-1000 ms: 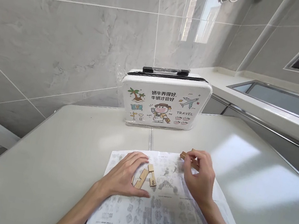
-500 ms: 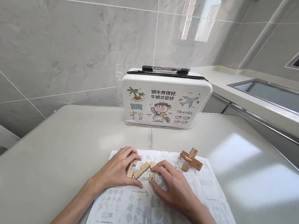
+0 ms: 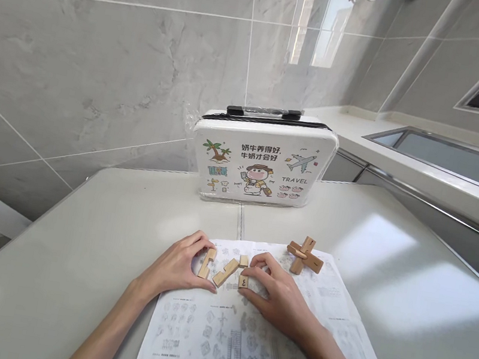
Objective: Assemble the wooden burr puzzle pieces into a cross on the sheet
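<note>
My left hand (image 3: 178, 264) curves round a notched wooden puzzle piece (image 3: 206, 264), thumb at its near end and fingers at its far end. Another notched puzzle piece (image 3: 225, 272) lies slanted on the paper between my hands, touched by neither. My right hand (image 3: 278, 292) has thumb and fingers closed about a puzzle piece marked 3 (image 3: 243, 281); its right part is hidden by the fingers. Just beyond it shows a small wooden end (image 3: 243, 261); whether it belongs to the same piece I cannot tell.
A printed instruction sheet (image 3: 216, 327) lies under the pieces. Several joined wooden pieces form a cross (image 3: 304, 255) at its far right corner. A white cartoon-printed case (image 3: 263, 162) in clear plastic stands behind, against the grey wall (image 3: 103, 61). The white table (image 3: 47, 270) extends both sides.
My left hand has drawn back slightly to the left, and its notched piece has moved with it, now showing more. The piece marked 3 has turned its numbered face more into view.
</note>
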`<state>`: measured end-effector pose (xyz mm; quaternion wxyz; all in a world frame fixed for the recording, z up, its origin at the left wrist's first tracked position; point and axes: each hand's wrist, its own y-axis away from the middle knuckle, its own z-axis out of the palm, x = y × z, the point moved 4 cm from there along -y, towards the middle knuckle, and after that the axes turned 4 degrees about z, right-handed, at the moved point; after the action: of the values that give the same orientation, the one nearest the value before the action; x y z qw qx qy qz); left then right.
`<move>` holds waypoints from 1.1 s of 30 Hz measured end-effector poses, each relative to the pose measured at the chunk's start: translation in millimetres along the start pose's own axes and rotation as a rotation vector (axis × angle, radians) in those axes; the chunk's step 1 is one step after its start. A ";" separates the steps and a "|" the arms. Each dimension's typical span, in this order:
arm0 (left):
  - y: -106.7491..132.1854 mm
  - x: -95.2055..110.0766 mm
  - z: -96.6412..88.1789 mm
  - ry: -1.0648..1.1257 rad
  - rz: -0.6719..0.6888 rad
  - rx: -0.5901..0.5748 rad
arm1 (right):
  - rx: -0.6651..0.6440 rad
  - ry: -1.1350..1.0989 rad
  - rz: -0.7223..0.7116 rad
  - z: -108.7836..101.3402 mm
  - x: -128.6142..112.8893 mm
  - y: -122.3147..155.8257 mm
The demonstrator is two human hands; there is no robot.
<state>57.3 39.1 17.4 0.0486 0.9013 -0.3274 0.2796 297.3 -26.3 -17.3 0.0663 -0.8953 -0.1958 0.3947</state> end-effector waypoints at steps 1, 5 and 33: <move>-0.4 0.0 -0.2 0.011 -0.004 0.006 | 0.011 -0.019 0.022 -1.4 -0.7 -0.4; -2.6 4.2 1.7 0.077 -0.015 0.049 | 0.064 -0.155 0.102 -7.6 -1.5 -2.5; -6.5 6.3 26.8 -0.109 -0.119 0.242 | 0.022 -0.598 0.380 -8.9 10.4 -4.4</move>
<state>78.0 33.3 -1.1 -0.0616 0.9322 -0.2394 0.2644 308.8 -17.8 -17.1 -0.0589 -0.7598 -0.0320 0.6467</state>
